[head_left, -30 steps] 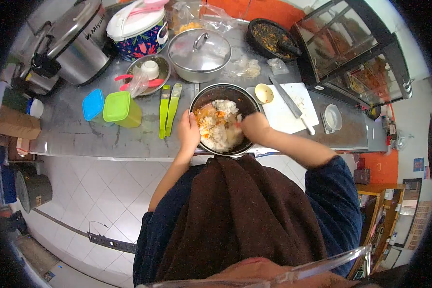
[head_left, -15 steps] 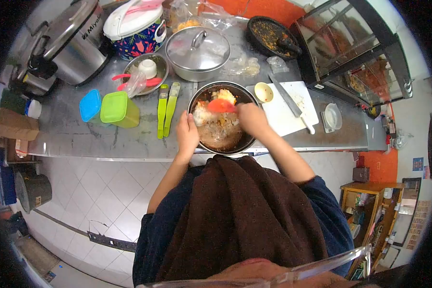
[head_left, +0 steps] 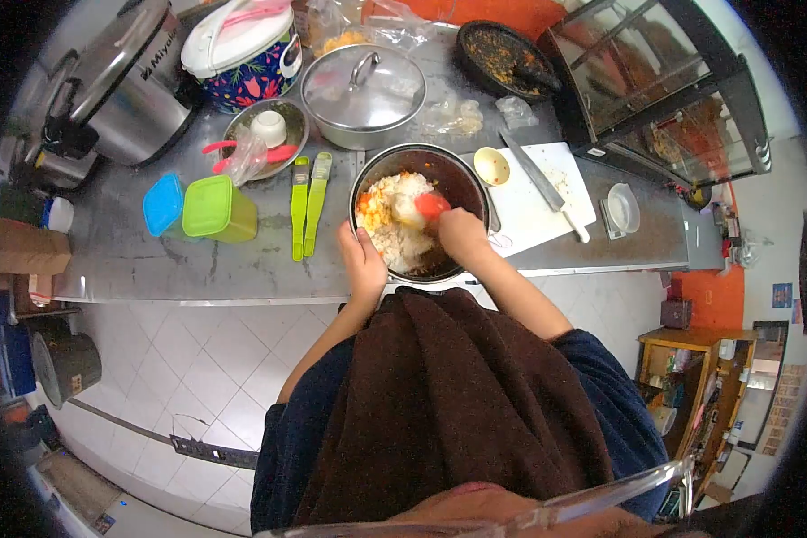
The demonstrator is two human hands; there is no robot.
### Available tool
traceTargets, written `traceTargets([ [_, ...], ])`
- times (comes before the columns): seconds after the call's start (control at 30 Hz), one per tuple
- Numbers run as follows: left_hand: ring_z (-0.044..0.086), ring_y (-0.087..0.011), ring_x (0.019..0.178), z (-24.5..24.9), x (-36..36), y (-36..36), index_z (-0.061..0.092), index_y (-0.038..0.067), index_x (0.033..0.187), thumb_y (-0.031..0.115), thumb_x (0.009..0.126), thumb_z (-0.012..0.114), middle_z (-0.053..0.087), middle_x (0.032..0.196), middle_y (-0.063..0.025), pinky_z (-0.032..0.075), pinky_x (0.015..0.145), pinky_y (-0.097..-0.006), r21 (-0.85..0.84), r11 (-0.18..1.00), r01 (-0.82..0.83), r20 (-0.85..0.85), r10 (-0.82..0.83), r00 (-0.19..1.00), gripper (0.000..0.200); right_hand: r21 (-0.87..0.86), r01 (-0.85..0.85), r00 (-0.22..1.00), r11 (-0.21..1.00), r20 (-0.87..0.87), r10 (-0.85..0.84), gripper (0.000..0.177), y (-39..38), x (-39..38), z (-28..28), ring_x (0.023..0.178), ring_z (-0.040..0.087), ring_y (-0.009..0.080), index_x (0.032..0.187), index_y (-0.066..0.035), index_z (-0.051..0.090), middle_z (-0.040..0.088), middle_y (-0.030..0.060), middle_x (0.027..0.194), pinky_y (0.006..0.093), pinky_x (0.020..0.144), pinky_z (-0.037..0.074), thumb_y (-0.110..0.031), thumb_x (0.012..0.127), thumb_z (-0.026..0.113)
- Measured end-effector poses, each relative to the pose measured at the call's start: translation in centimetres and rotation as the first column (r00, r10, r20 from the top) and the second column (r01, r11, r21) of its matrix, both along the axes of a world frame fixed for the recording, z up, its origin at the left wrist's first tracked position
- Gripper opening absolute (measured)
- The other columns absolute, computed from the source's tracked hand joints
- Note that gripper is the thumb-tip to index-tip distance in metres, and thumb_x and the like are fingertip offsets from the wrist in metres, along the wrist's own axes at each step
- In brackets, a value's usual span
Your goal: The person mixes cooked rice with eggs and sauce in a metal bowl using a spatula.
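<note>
Head view: the person stands at a grey bench (head_left: 134, 255) and looks straight down on a dark round bowl (head_left: 462, 184) that stands at the near edge of the bench, just in front of the body. The bowl holds white rice (head_left: 393, 235) mixed with some orange pieces at its left side. The left hand (head_left: 365, 264) is closed over the near rim of the bowl, with the thumb on the inside and the fingers on the outside. The right hand (head_left: 464, 235) is closed around the handle of a red spoon (head_left: 431, 204), and the head of the spoon lies on the rice, near the middle of the bowl.

Left of the bowl, two green utensils (head_left: 307, 204) lie side by side, and further left stand a green box (head_left: 217, 209) and a box with a blue lid (head_left: 163, 202). Right of the bowl lies a white cutting board (head_left: 560, 161) with a knife (head_left: 542, 184) on it and a small yellow cup (head_left: 491, 166) at its left corner. Behind the bowl stands a steel pot with its lid (head_left: 363, 85) on. At the far left of the bench is a steel rice cooker (head_left: 125, 72), and at the far right a glass case (head_left: 663, 81)
</note>
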State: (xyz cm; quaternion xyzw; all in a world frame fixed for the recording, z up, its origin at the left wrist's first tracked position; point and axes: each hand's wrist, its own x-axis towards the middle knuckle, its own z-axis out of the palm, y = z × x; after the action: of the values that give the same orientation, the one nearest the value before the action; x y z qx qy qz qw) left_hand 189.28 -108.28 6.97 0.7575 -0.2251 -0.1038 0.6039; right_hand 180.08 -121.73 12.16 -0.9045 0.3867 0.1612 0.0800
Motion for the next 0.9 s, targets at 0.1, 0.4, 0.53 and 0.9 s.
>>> traceTargets([
  [0.1,0.042,-0.0322,0.092,0.6,-0.1,-0.1,0.040,-0.002,0.104,0.015,0.087,0.034,0.044,0.095,-0.0192,0.031,0.083,-0.0379,-0.031,0.999,-0.017,-0.023,0.016,1.000,0.024,0.064,-0.122,0.992,0.990,-0.033,0.124,0.017,0.4,0.4,-1.0,0.074,0.060,0.0297,0.078,-0.002,0.061,0.060,0.0175,0.079,0.0367,0.063,0.050,-0.010,0.074,0.046],
  [0.4,0.046,-0.0307,0.089,0.1,3.7,-0.5,0.046,-0.003,0.099,0.025,0.088,0.036,0.048,0.093,-0.0184,0.034,0.080,-0.0348,0.023,0.998,0.057,-0.017,-0.057,0.998,0.032,0.138,-0.362,0.932,0.922,0.075,0.355,0.017,2.9,0.9,2.8,0.068,0.060,0.0286,0.072,-0.001,0.061,0.060,0.0163,0.070,0.0380,0.060,0.049,-0.009,0.072,0.046],
  [0.53,0.050,-0.0326,0.090,0.8,3.6,-0.7,0.046,-0.003,0.104,0.026,0.089,0.032,0.052,0.096,-0.0205,0.037,0.079,-0.0354,0.031,0.993,0.116,-0.045,-0.115,0.992,0.035,0.107,-0.465,0.886,0.879,0.050,0.462,0.016,1.3,1.0,1.2,0.066,0.060,0.0301,0.072,-0.001,0.061,0.059,0.0188,0.069,0.0369,0.060,0.049,-0.004,0.069,0.046],
  [0.9,0.052,-0.0333,0.083,0.4,3.7,-0.7,0.049,-0.004,0.098,0.024,0.088,0.035,0.054,0.087,-0.0213,0.039,0.072,-0.0371,0.062,0.996,0.068,-0.017,-0.067,0.998,0.033,0.207,-0.465,0.872,0.861,-0.060,0.486,0.022,4.9,3.8,1.8,0.079,0.060,0.0265,0.084,-0.003,0.062,0.061,0.0153,0.083,0.0359,0.065,0.049,-0.012,0.074,0.045],
])
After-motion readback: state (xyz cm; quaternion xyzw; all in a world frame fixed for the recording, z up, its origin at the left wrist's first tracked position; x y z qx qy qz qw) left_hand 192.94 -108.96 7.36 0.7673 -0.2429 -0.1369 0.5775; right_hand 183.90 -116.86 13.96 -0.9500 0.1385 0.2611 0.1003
